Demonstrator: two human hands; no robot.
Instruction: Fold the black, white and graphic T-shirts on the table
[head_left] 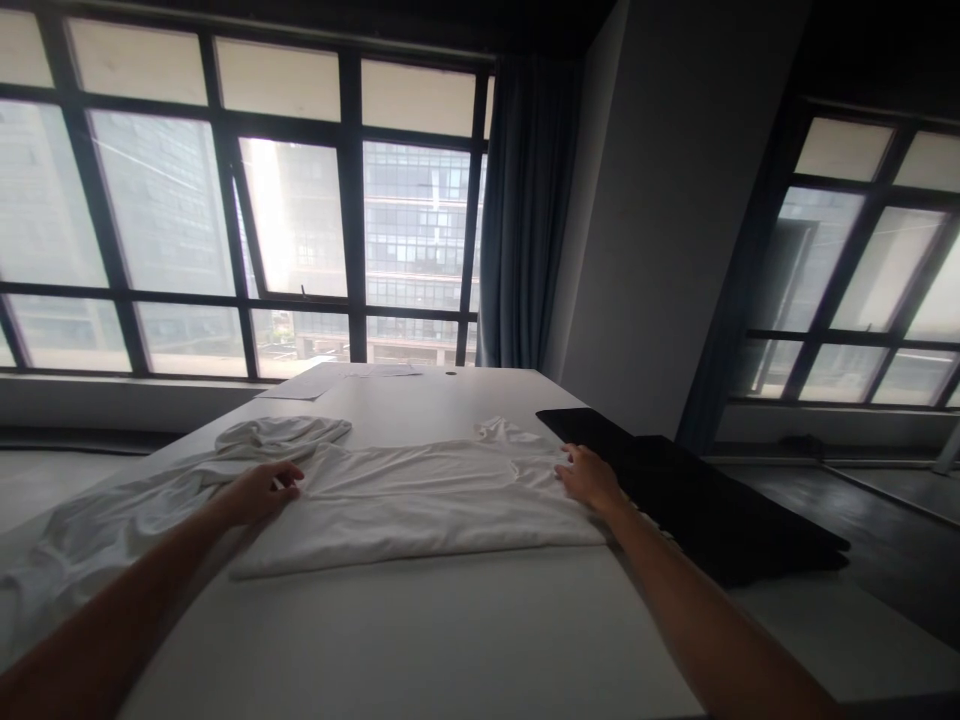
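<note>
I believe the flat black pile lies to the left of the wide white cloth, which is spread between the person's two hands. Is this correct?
One thing is wrong: the flat black pile, seemingly fabric, lies to the right of the wide white cloth, as the head view shows. The cloth is spread between the left hand and right hand.

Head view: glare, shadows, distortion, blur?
Head view: glare whites out part of the window; the black pile sinks into shadow, little detail. Head view again: wide-angle stretch seems to lengthen the right forearm toward the corner; left hand and right hand slightly soft but readable.
</note>
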